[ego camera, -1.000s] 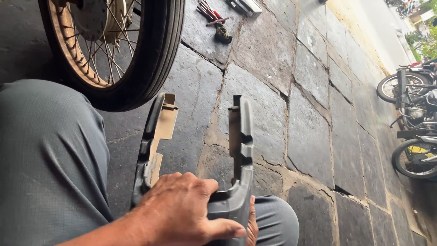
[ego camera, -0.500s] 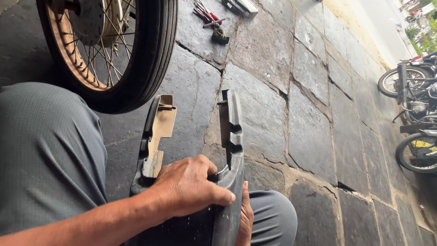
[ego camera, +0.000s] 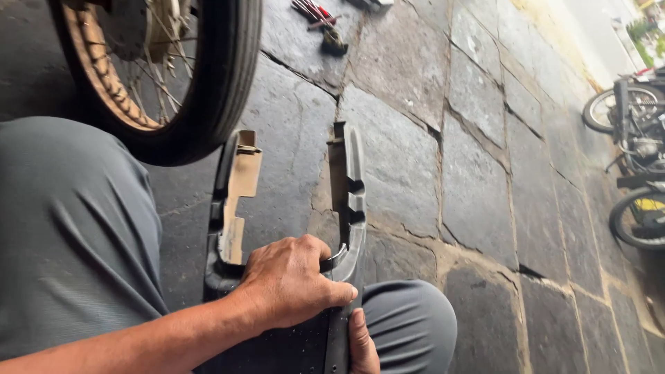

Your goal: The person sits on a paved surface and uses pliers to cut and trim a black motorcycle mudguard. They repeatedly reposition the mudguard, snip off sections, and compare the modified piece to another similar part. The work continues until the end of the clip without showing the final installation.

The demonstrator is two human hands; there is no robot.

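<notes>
Head view: left hand [ego camera: 294, 287] clenched over the near end of a dark U-shaped plastic fender [ego camera: 346, 208], thumb pressed on its right arm. Right hand [ego camera: 361, 343] mostly hidden under that arm, grip impossible to tell. Fender held above the grey-trousered knees [ego camera: 69, 235], 2 prongs pointing far over the stone floor [ego camera: 478, 173]. Spoked wheel [ego camera: 166, 69] far left; tools [ego camera: 322, 21] beyond; parked motorcycles [ego camera: 634, 159] far right.

We are seeing a spoked wheel [ego camera: 166, 76] with a black tyre standing at far left on the stone floor [ego camera: 478, 173]. Red-handled tools [ego camera: 320, 21] are lying far off, and parked motorcycles [ego camera: 634, 159] are standing at right.
</notes>
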